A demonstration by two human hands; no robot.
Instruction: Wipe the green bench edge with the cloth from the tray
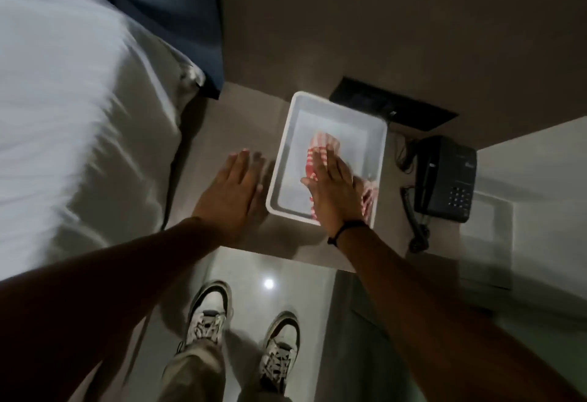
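Note:
A white plastic tray (378, 144) stands on a small bedside table (235, 122). Inside it lies a red-and-white striped cloth (324, 144). My right hand (333, 192) lies flat on the cloth with fingers stretched out, pressing on it rather than gripping it. My left hand (232, 192) rests open on the tabletop just left of the tray, fingers straight. A dark green surface (397, 354) shows at the lower right under my right forearm; I cannot tell whether it is the bench.
A bed with white sheets (70, 122) fills the left side. A black telephone (444, 179) with a coiled cord sits right of the tray, and a black flat object (390, 106) lies behind it. My feet in sneakers (209, 316) stand on glossy floor tiles below.

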